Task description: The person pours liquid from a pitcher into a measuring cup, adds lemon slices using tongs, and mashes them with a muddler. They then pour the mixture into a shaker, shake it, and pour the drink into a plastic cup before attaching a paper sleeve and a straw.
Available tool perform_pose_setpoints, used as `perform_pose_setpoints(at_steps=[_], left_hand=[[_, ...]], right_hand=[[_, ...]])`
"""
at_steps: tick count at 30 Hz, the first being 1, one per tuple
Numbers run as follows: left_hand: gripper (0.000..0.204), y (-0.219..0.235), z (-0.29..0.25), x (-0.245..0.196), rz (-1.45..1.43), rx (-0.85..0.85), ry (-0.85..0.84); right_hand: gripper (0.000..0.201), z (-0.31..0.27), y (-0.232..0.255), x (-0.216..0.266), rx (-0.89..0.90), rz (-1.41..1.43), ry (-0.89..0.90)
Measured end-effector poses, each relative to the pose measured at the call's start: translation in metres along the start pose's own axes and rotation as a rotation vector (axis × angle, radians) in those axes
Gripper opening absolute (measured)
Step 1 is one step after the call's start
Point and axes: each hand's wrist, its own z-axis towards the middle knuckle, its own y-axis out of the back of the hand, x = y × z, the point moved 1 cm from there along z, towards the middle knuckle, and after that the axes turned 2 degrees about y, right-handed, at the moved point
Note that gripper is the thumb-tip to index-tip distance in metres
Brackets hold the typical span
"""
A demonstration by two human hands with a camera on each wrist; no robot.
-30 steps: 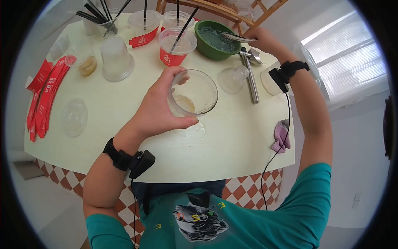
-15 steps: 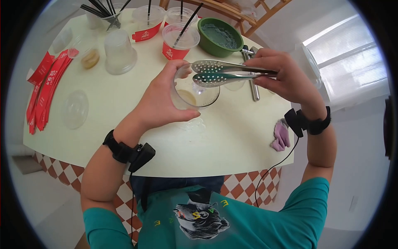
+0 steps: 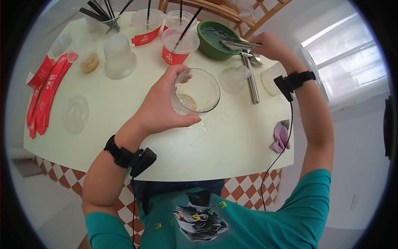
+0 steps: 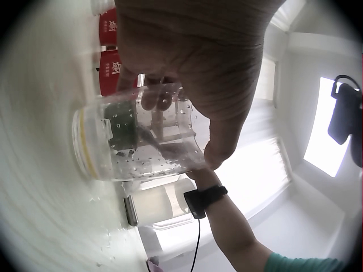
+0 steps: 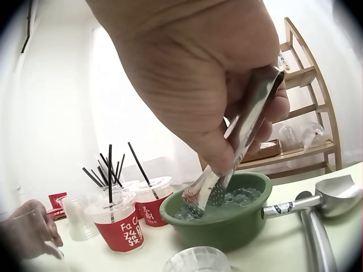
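Note:
My left hand (image 3: 163, 101) grips a clear plastic cup (image 3: 201, 91) round its side, thumb toward me and fingers at the far side. Droplets cling to the cup's wall in the left wrist view, and a thin yellowish layer shows at its base. With my right hand (image 3: 273, 46) I hold metal tongs (image 3: 237, 43) by the handle end. Their perforated tips dip into a green bowl (image 5: 221, 235) of ice cubes (image 5: 244, 196) in the right wrist view. In that view, the thumb presses one arm of the tongs.
Lidded cups with red sleeves (image 3: 174, 57) and black straws stand left of the bowl. An ice scoop (image 5: 340, 195) and a metal rod (image 3: 253, 85) lie right of it. Nearby are a clear dome lid (image 3: 234, 79), stacked cups (image 3: 118, 56), red sleeves (image 3: 49, 95) and a purple cloth (image 3: 280, 137).
My right hand brought the tongs over the cup half a second ago and has since carried them back to the green bowl. The left hand keeps the cup in nearly the same place.

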Motion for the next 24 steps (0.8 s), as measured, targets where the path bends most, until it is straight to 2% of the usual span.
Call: perform_pose_setpoints(at_steps=[2, 4, 8, 10, 13, 17, 19, 24], left_hand=[[0.089, 0.001, -0.001, -0.001, -0.010, 0.003, 0.006], [0.089, 0.001, -0.001, -0.002, -0.026, 0.007, 0.008], [0.088, 0.001, -0.001, -0.003, -0.019, 0.012, 0.009], [0.088, 0.001, -0.001, -0.003, -0.017, 0.006, 0.012], [0.088, 0.001, -0.001, -0.003, -0.013, 0.004, 0.010], [0.088, 0.001, -0.001, -0.001, -0.006, 0.003, -0.004], [0.089, 0.001, -0.001, -0.001, 0.010, -0.007, 0.000], [0.089, 0.001, -0.001, 0.000, 0.010, -0.004, 0.005]], right_hand=[[0.026, 0.009, 0.001, 0.009, 0.017, -0.015, 0.048], [0.030, 0.019, 0.006, 0.018, 0.148, -0.015, 0.063], [0.028, 0.040, 0.001, 0.004, 0.163, -0.052, 0.078], [0.026, 0.043, -0.001, -0.003, 0.189, -0.001, -0.030], [0.025, 0.041, 0.001, -0.006, 0.221, -0.005, -0.072], [0.025, 0.040, -0.007, -0.005, 0.176, 0.035, -0.015], [0.027, 0.034, -0.005, 0.004, 0.107, -0.020, 0.071], [0.029, 0.034, -0.003, 0.014, 0.176, -0.069, -0.017]])
